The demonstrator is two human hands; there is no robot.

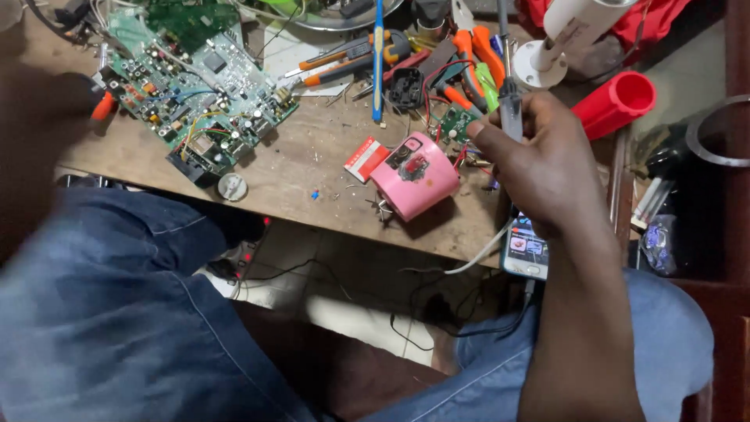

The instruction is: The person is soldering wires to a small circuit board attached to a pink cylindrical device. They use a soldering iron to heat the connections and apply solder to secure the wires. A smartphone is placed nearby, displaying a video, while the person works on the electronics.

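My right hand [547, 168] is closed around a slim grey pen-like tool [509, 101], probably a soldering iron, held upright over a small green circuit board [455, 122]. Just left of the hand a pink plastic device housing [414, 176] lies on the wooden bench [312, 168], with red wires running from it to the small board. My left hand is out of sight; only a dark blurred arm [35, 148] crosses the left edge. My knees in blue jeans [117, 312] fill the foreground.
A large green circuit board [199, 98] lies at the bench's left. Orange-handled pliers and screwdrivers [367, 59] are scattered at the back. A red cylinder [617, 101] and white pipe [562, 35] stand at the right. A phone [525, 252] rests by my wrist. Cables hang below.
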